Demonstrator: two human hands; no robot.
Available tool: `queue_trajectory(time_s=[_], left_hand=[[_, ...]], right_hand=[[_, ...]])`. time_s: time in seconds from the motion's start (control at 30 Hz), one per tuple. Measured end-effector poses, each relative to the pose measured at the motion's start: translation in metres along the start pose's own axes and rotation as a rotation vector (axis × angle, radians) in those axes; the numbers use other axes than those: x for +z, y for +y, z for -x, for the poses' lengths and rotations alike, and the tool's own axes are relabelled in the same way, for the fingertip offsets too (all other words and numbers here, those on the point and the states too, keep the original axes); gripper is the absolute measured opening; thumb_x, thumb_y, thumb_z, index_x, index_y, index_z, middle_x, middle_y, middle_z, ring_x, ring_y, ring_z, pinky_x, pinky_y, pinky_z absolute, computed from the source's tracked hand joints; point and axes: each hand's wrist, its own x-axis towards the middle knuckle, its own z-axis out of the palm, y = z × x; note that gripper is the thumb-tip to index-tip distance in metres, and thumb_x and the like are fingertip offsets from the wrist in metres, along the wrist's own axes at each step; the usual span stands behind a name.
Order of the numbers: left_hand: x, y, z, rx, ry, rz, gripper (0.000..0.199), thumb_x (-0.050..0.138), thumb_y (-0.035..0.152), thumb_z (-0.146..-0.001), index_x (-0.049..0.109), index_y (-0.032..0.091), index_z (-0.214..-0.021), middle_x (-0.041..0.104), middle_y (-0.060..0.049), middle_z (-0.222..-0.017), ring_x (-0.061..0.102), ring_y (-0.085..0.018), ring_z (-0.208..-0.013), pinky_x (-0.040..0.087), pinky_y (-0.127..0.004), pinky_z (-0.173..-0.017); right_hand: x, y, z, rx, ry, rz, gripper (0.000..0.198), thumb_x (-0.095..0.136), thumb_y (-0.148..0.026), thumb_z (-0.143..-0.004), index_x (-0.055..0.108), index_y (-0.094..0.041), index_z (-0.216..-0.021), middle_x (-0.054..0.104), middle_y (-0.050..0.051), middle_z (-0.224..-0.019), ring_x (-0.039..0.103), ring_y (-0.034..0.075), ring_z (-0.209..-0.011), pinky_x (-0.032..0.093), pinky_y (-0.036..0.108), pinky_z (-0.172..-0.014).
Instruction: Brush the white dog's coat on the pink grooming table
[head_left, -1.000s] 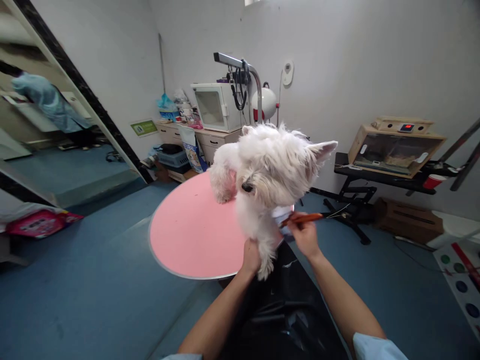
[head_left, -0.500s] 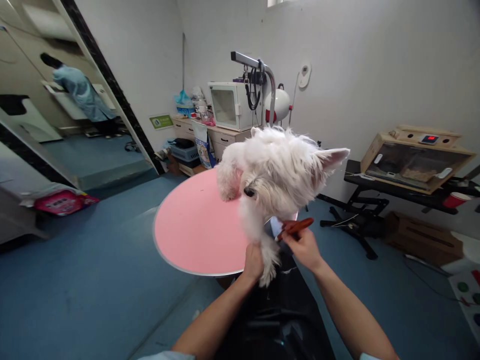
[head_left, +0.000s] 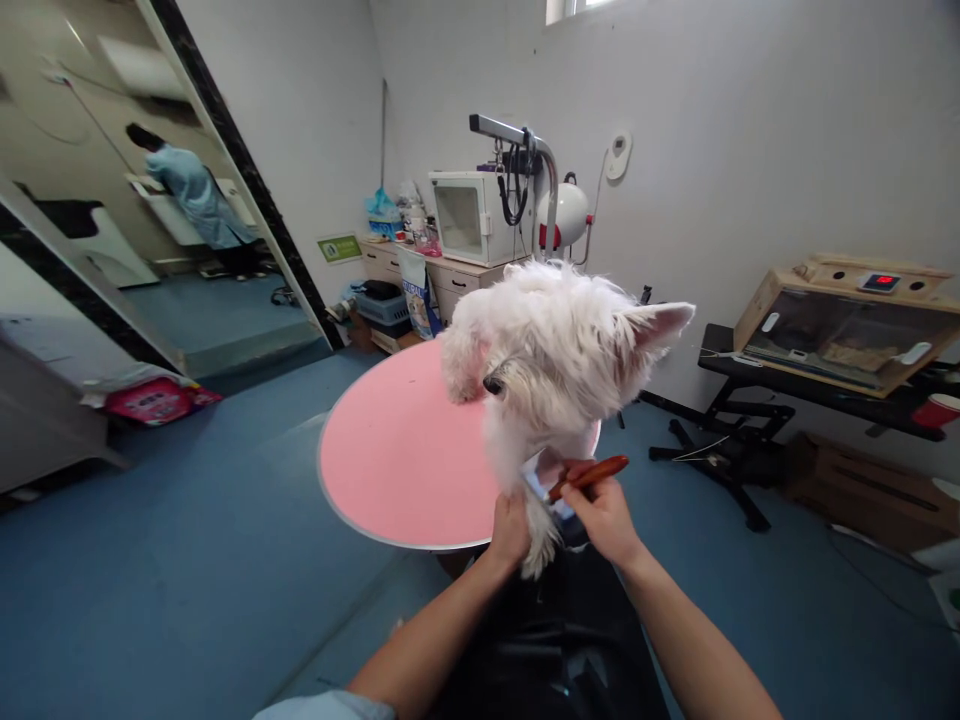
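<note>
My left hand (head_left: 511, 528) grips the foreleg (head_left: 538, 545) of the dog (head_left: 566, 345), positioned at the edge of the pink counter (head_left: 405, 450). My right hand (head_left: 609, 515) grasps a brush (head_left: 604, 471) beside that leg. A sudden jerk could cause scraping.

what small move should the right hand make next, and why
Probably a light brush stroke down the leg toward the paw: the right hand has the brush beside it, and the left hand grips that leg.
</note>
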Motion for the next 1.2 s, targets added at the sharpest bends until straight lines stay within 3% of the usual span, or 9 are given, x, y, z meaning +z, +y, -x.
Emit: queue_trajectory(time_s=[0.13,0.23,0.37,0.5,0.63,0.77,0.9,1.03,1.2], left_hand=[[-0.001,-0.004,-0.001,0.026,0.046,-0.074,0.058,0.043,0.071,-0.074,0.052,0.019,-0.053,0.056,-0.005,-0.051,0.049,-0.017,-0.053,0.040,-0.030,-0.052],[-0.001,-0.003,-0.001,0.020,0.034,-0.047,0.057,0.043,0.071,-0.074,0.054,0.018,-0.056,0.057,-0.005,-0.052,0.049,-0.016,-0.052,0.039,-0.029,-0.051],[-0.003,-0.001,0.000,0.027,0.026,-0.098,0.056,0.043,0.070,-0.074,0.046,0.020,-0.048,0.048,-0.003,-0.045,0.042,-0.014,-0.047,0.036,-0.028,-0.048],[-0.004,0.000,0.002,0.049,0.035,-0.081,0.042,0.046,0.055,-0.076,0.055,0.018,-0.059,0.060,-0.006,-0.057,0.054,-0.018,-0.058,0.044,-0.030,-0.057],[-0.002,0.004,0.006,0.076,0.076,-0.093,0.025,0.051,0.039,-0.071,0.060,0.016,-0.068,0.066,-0.006,-0.069,0.058,-0.020,-0.068,0.047,-0.031,-0.067],[0.001,0.010,0.009,0.114,0.000,-0.033,0.014,0.056,0.027,-0.063,0.061,0.016,-0.070,0.065,-0.003,-0.068,0.056,-0.017,-0.065,0.047,-0.028,-0.065],[0.002,0.012,0.010,0.111,-0.013,-0.001,0.011,0.056,0.022,-0.061,0.060,0.015,-0.068,0.062,-0.002,-0.064,0.053,-0.015,-0.061,0.044,-0.027,-0.061],[0.000,0.009,0.010,0.117,-0.022,0.013,0.011,0.056,0.020,-0.058,0.059,0.016,-0.068,0.058,0.000,-0.062,0.050,-0.013,-0.059,0.041,-0.025,-0.058],[-0.001,0.009,0.010,0.098,-0.051,0.012,0.006,0.057,0.020,-0.057,0.056,0.017,-0.063,0.055,0.001,-0.058,0.046,-0.011,-0.055,0.039,-0.024,-0.055]], right_hand=[[0.004,0.004,0.009,-0.069,0.306,0.073,0.018,0.067,-0.035,-0.081,0.056,-0.021,-0.082,0.064,0.008,-0.101,0.063,0.023,-0.093,0.052,0.041,-0.084],[0.005,0.002,0.009,-0.034,0.068,0.012,0.017,0.066,-0.036,-0.082,0.058,-0.021,-0.083,0.066,0.006,-0.092,0.065,0.022,-0.084,0.054,0.038,-0.076],[0.002,-0.004,-0.003,-0.120,0.231,0.059,0.013,0.065,-0.033,-0.082,0.057,-0.022,-0.084,0.065,0.007,-0.098,0.065,0.022,-0.089,0.054,0.038,-0.079],[-0.002,-0.015,-0.017,-0.166,-0.164,0.122,0.008,0.064,-0.028,-0.082,0.060,-0.022,-0.084,0.068,0.004,-0.087,0.067,0.020,-0.081,0.055,0.034,-0.074],[-0.004,-0.026,-0.029,-0.328,0.003,0.230,0.005,0.062,-0.025,-0.082,0.060,-0.022,-0.086,0.068,0.005,-0.088,0.067,0.022,-0.088,0.055,0.037,-0.080],[-0.008,-0.034,-0.038,-0.427,-0.265,0.281,0.004,0.063,-0.022,-0.082,0.061,-0.023,-0.085,0.068,0.003,-0.083,0.068,0.020,-0.078,0.056,0.033,-0.072],[-0.011,-0.041,-0.039,-0.485,0.021,0.274,0.007,0.064,-0.020,-0.083,0.061,-0.024,-0.087,0.066,0.002,-0.086,0.066,0.020,-0.083,0.055,0.035,-0.077],[-0.010,-0.043,-0.032,-0.399,-0.233,0.282,0.005,0.064,-0.021,-0.082,0.061,-0.024,-0.085,0.067,0.001,-0.083,0.067,0.019,-0.079,0.056,0.033,-0.072],[-0.009,-0.046,-0.025,-0.386,-0.072,0.291,0.005,0.063,-0.021,-0.082,0.061,-0.024,-0.086,0.067,0.004,-0.090,0.067,0.022,-0.089,0.055,0.037,-0.080]])
